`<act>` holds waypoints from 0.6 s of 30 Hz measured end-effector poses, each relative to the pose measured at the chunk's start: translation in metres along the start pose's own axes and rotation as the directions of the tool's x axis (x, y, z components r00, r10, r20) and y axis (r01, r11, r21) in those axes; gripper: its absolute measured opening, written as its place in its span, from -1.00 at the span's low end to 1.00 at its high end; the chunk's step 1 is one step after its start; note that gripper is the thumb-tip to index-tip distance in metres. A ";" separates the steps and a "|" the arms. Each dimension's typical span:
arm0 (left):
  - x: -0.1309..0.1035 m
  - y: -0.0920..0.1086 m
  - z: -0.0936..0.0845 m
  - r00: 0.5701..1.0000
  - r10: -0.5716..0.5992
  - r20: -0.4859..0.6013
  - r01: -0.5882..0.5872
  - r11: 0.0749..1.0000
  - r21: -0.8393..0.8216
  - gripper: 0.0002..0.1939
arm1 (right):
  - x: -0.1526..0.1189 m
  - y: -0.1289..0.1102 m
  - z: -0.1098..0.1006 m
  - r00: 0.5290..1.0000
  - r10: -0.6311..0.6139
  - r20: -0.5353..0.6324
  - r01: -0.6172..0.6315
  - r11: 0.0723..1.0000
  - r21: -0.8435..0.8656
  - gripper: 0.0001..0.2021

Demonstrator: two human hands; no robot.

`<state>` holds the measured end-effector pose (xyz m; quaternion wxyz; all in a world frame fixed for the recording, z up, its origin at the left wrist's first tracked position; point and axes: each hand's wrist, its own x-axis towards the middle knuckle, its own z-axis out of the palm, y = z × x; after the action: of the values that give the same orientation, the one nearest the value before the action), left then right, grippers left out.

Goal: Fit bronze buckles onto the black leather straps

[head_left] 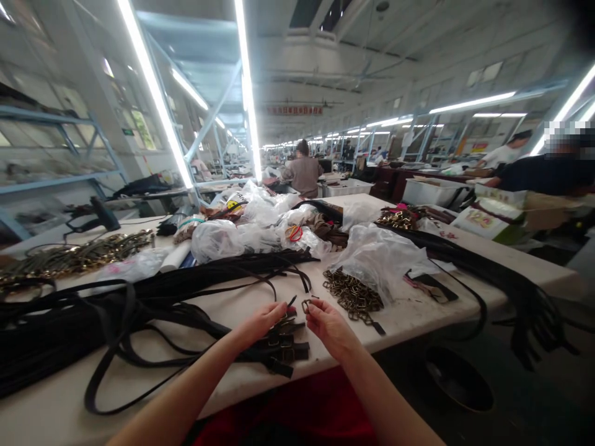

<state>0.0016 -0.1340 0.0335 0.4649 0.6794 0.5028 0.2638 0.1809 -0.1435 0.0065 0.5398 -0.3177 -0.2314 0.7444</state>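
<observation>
My right hand (328, 325) pinches a small brass-coloured buckle (305, 306) between thumb and fingertips. Just left of it, my left hand (263, 322) is closed on the end of a black strap (292, 301), whose dark tip sticks up past the fingers. The two hands are a short gap apart above the table edge. Below the left hand lie several black strap ends with buckles (288, 352). To the right of my right hand, a heap of loose metal buckles (356, 294) spills from a clear plastic bag (381, 251).
Long black straps (153, 288) cover the left of the white table (223, 396), some looping towards its front edge. More straps (525, 310) hang over the right side. Plastic bags (218, 238) and red-handled scissors (294, 233) lie further back. Other people work beyond, one in brown (304, 173).
</observation>
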 end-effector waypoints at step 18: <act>-0.030 0.016 0.002 0.998 0.067 0.014 -0.065 0.991 -0.115 -0.58 | -0.026 0.019 0.023 0.995 -0.018 0.102 0.006 0.993 0.114 -0.71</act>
<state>-0.0009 -0.1639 0.0502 0.4987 0.6702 0.4598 0.3013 0.1575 -0.1745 0.0157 0.5488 -0.2462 -0.2184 0.7685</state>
